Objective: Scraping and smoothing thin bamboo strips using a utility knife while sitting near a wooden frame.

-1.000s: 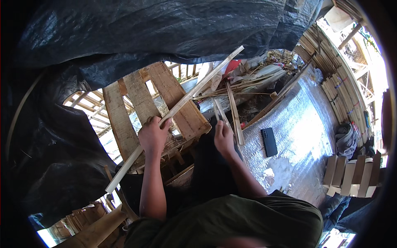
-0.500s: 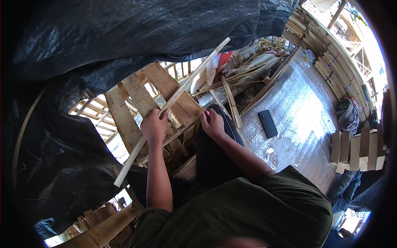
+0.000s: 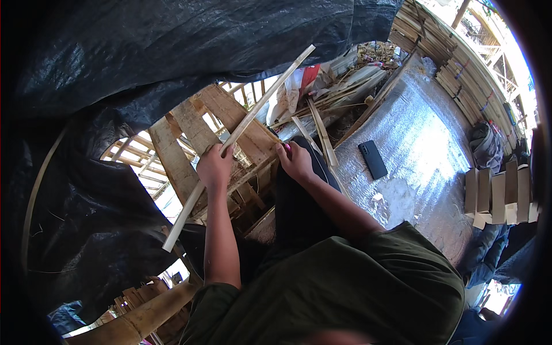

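My left hand (image 3: 215,168) is closed around a long, pale strip of split bamboo or wood (image 3: 265,99). The strip slants from lower left to upper right, its far end near the dark tarp. Under it lies a slatted wooden bench (image 3: 192,125) with gaps between its boards. By the bench's right corner, above my knee, my right hand (image 3: 298,163) is closed on a small pink object (image 3: 287,148). Only a bit of pink shows past the fingers, so its kind cannot be made out. The two hands are apart, and the right one is clear of the strip.
A black tarp (image 3: 190,40) hangs ahead and to the left. On the silvery sheet (image 3: 414,132) at right lies a dark phone (image 3: 373,160). Bundled wooden strips (image 3: 468,86), a grey bag (image 3: 483,146) and cardboard boxes (image 3: 499,195) stand along the right. Loose strips (image 3: 321,129) lie beyond my knee.
The whole view has shifted slightly. Both hands keep their grips, and the strip stays at nearly the same slant across the bench.
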Tool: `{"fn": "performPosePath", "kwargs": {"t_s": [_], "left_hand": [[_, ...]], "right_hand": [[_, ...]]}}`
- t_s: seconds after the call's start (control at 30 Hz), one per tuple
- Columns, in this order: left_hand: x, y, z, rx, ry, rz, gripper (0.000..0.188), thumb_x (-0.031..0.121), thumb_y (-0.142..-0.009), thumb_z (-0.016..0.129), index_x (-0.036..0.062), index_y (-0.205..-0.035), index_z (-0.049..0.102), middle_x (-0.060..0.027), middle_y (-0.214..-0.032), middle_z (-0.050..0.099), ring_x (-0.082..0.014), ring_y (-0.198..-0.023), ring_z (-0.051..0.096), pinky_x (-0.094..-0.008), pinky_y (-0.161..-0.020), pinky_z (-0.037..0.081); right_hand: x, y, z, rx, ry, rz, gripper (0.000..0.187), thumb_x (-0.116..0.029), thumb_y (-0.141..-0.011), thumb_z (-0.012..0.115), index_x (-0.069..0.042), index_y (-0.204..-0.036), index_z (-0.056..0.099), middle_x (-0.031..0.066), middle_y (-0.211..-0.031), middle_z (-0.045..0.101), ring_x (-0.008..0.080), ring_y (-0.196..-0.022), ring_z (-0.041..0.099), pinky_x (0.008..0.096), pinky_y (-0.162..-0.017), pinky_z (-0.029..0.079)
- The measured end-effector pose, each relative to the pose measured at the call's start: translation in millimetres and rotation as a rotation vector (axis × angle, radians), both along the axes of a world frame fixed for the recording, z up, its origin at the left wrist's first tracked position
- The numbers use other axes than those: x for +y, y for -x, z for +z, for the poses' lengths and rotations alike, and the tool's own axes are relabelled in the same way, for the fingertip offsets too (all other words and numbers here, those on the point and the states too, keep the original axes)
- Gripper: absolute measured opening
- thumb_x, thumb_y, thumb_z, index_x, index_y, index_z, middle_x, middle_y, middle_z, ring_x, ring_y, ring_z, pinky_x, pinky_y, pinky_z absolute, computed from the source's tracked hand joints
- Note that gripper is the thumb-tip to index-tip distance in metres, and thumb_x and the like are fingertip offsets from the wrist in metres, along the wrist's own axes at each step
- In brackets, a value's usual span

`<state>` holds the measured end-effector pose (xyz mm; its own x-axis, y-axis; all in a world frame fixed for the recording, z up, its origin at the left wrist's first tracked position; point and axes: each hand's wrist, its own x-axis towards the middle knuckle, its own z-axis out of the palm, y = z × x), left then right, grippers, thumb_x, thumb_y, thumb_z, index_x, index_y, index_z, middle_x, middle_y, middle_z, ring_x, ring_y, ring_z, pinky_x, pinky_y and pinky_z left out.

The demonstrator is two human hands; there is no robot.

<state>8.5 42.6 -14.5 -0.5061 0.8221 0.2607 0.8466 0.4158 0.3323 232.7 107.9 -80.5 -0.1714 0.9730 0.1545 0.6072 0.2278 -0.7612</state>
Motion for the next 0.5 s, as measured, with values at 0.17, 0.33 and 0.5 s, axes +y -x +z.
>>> {"fn": "performPosePath", "kwargs": {"t_s": [0.17, 0.33, 0.5], "left_hand": [[-2, 0, -3, 0.045, -0.069, -0.018, 0.033, 0.047, -0.088, 0.071, 0.0142, -0.087, 0.073, -0.0092, -0.075, 0.07, -0.0314, -0.069, 0.069, -0.0413, -0.06, 0.052], [-6, 2, -1, 0.025, -0.081, -0.042, 0.03, 0.045, -0.088, 0.072, 0.0145, -0.09, 0.074, -0.0092, -0.082, 0.071, -0.0314, -0.074, 0.069, -0.0416, -0.064, 0.053], [-23, 1, 14, -0.077, -0.073, -0.072, 0.024, 0.037, -0.085, 0.075, 0.0144, -0.094, 0.074, -0.0069, -0.086, 0.071, -0.031, -0.08, 0.07, -0.0413, -0.069, 0.054]], "right_hand": [[-2, -1, 3, -0.003, 0.016, 0.005, 0.054, -0.051, -0.096, 0.058, 0.0, -0.077, 0.06, 0.023, -0.067, 0.064, 0.0438, -0.068, 0.066, 0.0518, -0.063, 0.051], [-4, 0, 5, 0.003, 0.009, 0.013, 0.053, -0.05, -0.096, 0.058, -0.001, -0.077, 0.06, 0.0232, -0.067, 0.064, 0.0438, -0.069, 0.066, 0.0518, -0.063, 0.051], [-3, -3, 2, -0.013, -0.009, 0.021, 0.053, -0.051, -0.096, 0.058, -0.001, -0.077, 0.059, 0.0231, -0.068, 0.064, 0.0445, -0.069, 0.066, 0.0522, -0.063, 0.05]]}}
